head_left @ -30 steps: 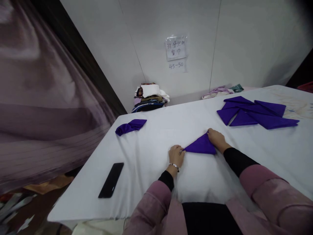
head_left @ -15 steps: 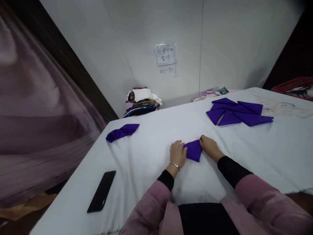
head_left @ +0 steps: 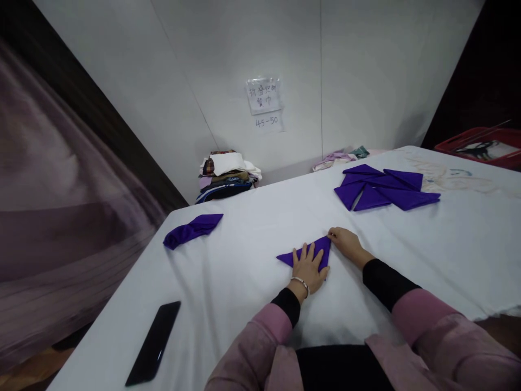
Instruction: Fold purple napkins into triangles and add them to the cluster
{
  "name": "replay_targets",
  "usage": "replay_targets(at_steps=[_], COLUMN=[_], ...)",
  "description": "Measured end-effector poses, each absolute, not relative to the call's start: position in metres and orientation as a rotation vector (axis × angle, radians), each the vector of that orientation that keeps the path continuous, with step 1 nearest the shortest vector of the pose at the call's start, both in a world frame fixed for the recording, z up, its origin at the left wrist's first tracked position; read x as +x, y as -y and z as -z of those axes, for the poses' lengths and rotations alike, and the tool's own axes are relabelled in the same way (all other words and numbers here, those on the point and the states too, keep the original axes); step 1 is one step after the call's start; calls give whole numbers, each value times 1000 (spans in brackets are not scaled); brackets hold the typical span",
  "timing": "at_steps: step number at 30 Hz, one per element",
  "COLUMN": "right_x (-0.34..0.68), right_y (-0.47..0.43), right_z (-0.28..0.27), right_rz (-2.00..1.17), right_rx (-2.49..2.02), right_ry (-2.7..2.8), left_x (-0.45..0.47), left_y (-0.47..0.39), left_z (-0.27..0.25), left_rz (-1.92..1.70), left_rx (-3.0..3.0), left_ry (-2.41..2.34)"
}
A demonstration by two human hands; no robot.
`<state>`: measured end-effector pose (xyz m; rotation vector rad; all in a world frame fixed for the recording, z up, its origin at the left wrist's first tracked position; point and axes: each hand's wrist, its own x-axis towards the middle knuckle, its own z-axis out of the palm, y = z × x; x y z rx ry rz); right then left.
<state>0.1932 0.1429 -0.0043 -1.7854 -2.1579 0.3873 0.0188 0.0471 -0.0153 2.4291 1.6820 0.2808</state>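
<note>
Now we are spreading our left hand (head_left: 310, 271) flat over the purple cloth (head_left: 324, 248), its fingers fanning apart across the middle of the folded triangle. In the frame before, that hand is covering the cloth's left tip; now the tip is showing free, pointing left along the desk (head_left: 252, 228), and our palm is lying over the lower right part instead. Our right hand (head_left: 345, 244) is still pinching the upper right corner between its fingertips, with the rest of that hand resting just beside the cloth. The triangle itself is lying on the near middle part of the desk, between our two forearms.

Around it, we are finding the other things keeping their places on the white covering: the rolled purple piece (head_left: 193, 231) is lying to the left near the far corner, the black phone (head_left: 153, 343) is lying closer to us on the left, and the overlapping folded purple pieces (head_left: 407, 199) are spreading out at the far right. Our view is shifting, though, so these are all appearing farther left than before, and the red basket (head_left: 451, 146) at the right is showing more fully than in the earliest frame.
</note>
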Motion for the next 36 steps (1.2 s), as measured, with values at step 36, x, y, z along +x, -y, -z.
replay_targets(at_steps=[36], right_x=[151], right_y=[-90], right_z=[21], right_rz=[-440], right_rx=[-1333], right_ry=[2540], left_x=[16], left_y=[-37], left_z=[14], left_rz=[-171], left_rx=[2383], left_ry=[-1781])
